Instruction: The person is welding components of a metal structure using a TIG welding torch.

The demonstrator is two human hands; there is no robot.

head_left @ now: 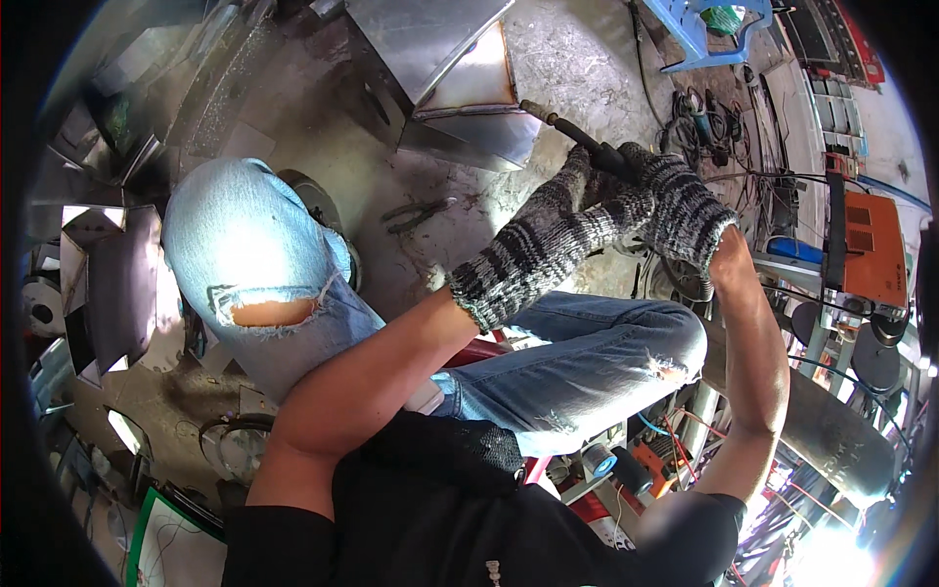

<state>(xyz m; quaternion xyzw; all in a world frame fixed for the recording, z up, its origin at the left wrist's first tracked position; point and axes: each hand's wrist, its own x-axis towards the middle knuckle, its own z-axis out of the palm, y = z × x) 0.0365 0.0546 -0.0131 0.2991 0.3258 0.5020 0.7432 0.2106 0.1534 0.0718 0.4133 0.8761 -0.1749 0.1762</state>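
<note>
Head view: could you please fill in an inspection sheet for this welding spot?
Surface: stained concrete floor.
Job's things: welding torch aimed at a sheet-metal box.
Clutter: pliers on the floor; metal offcuts at left.
Hands: left hand and right hand, both gloved, closed on the torch.
Cables: tangled leads at upper right.
Surroundings: orange welding machine, blue plastic stool.

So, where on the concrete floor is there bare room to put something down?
Bare grey concrete floor lies between the shiny sheet-metal box and the blue plastic stool. A smaller patch lies around the dark pliers, below the box. It is crowded at the tangled black cables and at the stacked metal sheets.
</note>
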